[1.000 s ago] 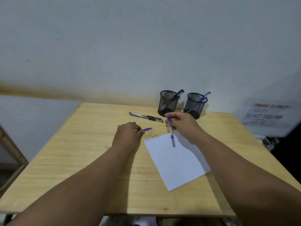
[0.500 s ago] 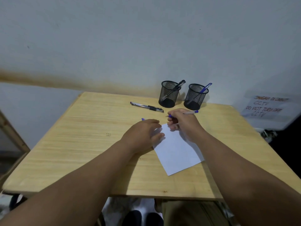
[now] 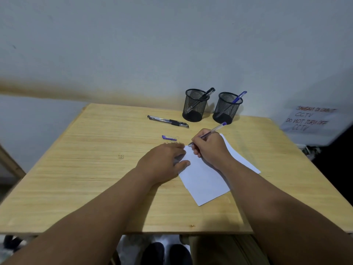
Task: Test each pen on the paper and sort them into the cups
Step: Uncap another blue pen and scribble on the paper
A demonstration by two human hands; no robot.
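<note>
My right hand (image 3: 209,147) grips a blue pen (image 3: 215,129) in a writing hold, its tip down at the top left corner of the white paper (image 3: 206,180). My left hand (image 3: 166,160) lies flat on the paper's left edge, fingers straight. A blue pen cap (image 3: 169,138) lies on the wooden table (image 3: 95,169) just beyond my left hand. Two black pens (image 3: 168,121) lie side by side farther back. Two black mesh cups stand at the back: the left cup (image 3: 194,105) holds black pens, the right cup (image 3: 227,108) holds a blue pen.
A handwritten paper sign (image 3: 311,119) about CCTV hangs at the right, off the table. The white wall runs right behind the cups. Below the table's near edge I see dark shoes (image 3: 166,253) on the floor.
My right hand turned the blue pen from tip-down in the air into a writing hold on the paper. My left hand left the cap on the table and moved onto the paper.
</note>
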